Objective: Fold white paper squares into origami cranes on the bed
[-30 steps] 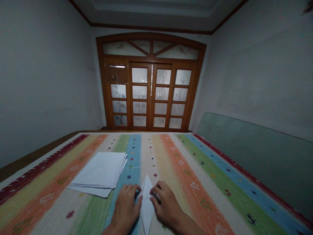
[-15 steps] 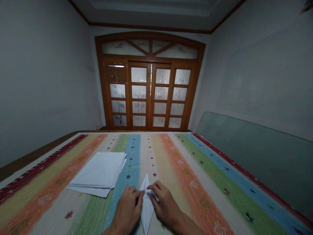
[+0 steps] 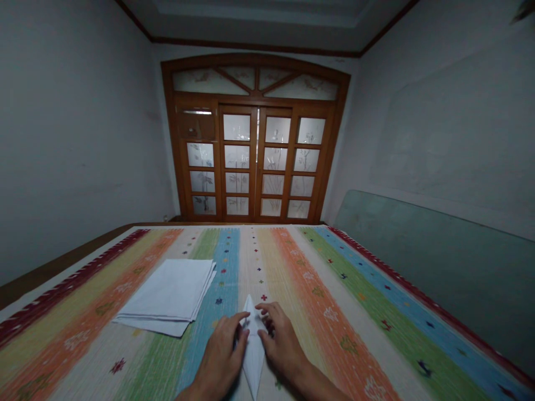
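A white sheet of paper folded into a long, narrow diamond [image 3: 253, 365] lies lengthwise in front of me on the striped cloth. My left hand [image 3: 221, 353] grips its left edge, thumb on the paper and index finger bent above it. From the other side my right hand [image 3: 285, 348] holds the right edge, its thumb at the middle and its fingers curled over the upper half. The undersides of the fingers are hidden, and shadow dims the paper's middle between the hands.
A stack of white square paper sheets [image 3: 167, 289] lies on the cloth to the left. The striped tablecloth [image 3: 317, 312] covers the table. A pale green board-like panel [image 3: 418, 239] stands along the right side. Wooden glazed doors [image 3: 257, 161] are beyond the far edge.
My fingers have spread a little and the index fingers have risen off the paper's middle. The folded paper has turned slightly, its near tip shifting right. The stack has stayed put.
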`<state>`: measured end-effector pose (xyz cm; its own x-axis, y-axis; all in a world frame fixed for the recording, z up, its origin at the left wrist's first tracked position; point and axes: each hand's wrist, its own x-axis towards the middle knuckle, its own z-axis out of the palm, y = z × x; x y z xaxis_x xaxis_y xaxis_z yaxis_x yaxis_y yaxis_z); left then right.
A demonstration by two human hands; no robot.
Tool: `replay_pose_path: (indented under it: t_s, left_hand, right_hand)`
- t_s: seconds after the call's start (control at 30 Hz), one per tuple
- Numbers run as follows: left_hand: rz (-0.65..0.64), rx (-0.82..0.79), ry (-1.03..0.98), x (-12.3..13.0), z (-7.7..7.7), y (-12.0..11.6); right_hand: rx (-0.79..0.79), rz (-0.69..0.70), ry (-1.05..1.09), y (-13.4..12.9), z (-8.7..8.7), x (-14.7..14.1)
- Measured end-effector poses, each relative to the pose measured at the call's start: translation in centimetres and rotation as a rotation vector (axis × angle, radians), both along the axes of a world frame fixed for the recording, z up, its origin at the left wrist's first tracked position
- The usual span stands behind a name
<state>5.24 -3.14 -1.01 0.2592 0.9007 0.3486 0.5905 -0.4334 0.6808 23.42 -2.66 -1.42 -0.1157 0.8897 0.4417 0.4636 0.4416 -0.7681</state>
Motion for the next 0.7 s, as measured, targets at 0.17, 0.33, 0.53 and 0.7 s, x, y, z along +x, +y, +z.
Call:
replay_pose_path:
  t_s: [0.17,0.33,0.53,0.7]
  left_hand:
    - [0.015,-0.019,0.033,0.0,0.0,0.3]
    - [0.023,0.037,0.071,0.0,0.0,0.5]
    - [0.047,0.212,0.268,-0.1,-0.3,0.3]
    - [-0.011,0.317,0.477,-0.3,-1.5,0.5]
  right_hand:
    - [-0.023,-0.031,0.078,0.3,-0.4,-0.1]
    - [-0.047,-0.089,0.102,0.4,-0.8,-0.5]
    - [-0.03,-0.277,-0.102,-0.3,-0.3,-0.5]
    - [-0.057,-0.349,-0.299,-0.7,0.2,-0.4]
